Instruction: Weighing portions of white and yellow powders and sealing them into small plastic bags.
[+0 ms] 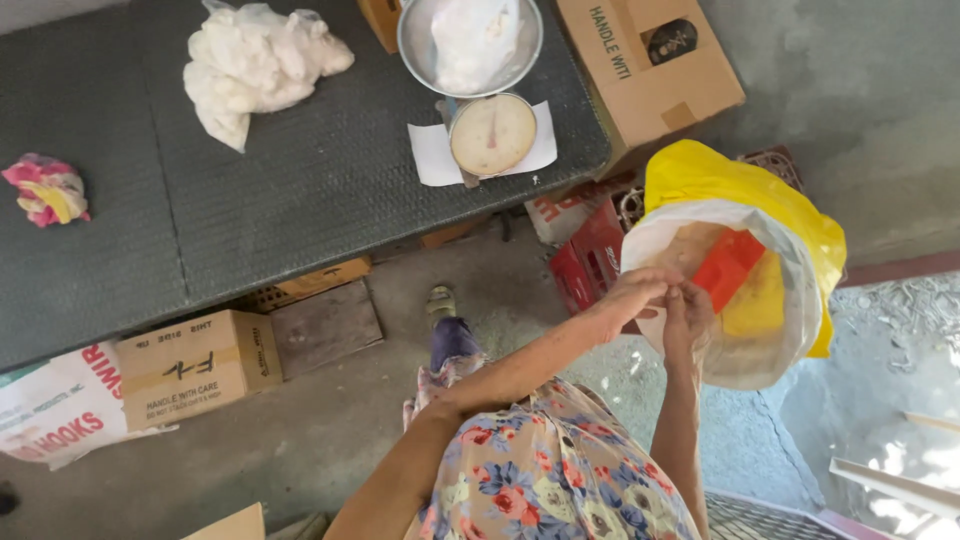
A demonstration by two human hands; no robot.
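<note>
A clear plastic bag (745, 340) is hanging open at the person's front, well right of the bench (300, 180), its rim being pinched by both hands. Left hand (632, 295) fingers are closing on the near rim; right hand (688, 318) fingers are gripping it just beside. The bag is holding a yellow bag (740, 185) and a red packet (728, 268). On the bench, a scale (490, 133) is carrying a pan (415, 40).

The dark counter (300, 190) carries a white plastic bag (255, 65), a weighing scale (480, 90) on paper, and a pink crumpled bundle (45, 188).
</note>
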